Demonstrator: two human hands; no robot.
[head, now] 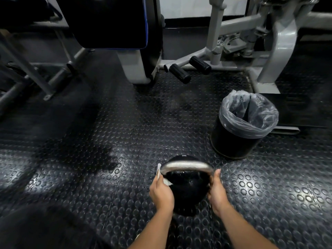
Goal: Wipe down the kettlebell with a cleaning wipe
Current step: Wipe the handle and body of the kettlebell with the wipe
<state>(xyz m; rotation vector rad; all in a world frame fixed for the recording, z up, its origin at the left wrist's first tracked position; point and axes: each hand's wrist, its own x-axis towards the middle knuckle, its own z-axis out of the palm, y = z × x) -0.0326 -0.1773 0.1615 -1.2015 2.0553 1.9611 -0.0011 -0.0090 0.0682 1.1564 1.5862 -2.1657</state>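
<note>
Kettlebell (186, 193), black with a silver handle (186, 167), sits on the studded rubber floor (107, 141) near the bottom of the scene, between 2 hands. Left hand (161, 193) pinches a white cleaning wipe (159, 172) against the handle's left end. Right hand (217, 193) seems to clasp the right side, its fingers hidden. A lined bin (242, 126) stands far right.

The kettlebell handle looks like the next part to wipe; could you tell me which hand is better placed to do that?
Left. The left hand holds the white wipe right against the left end of the handle. The right hand holds no wipe and rests against the kettlebell, apparently steadying it.
</note>
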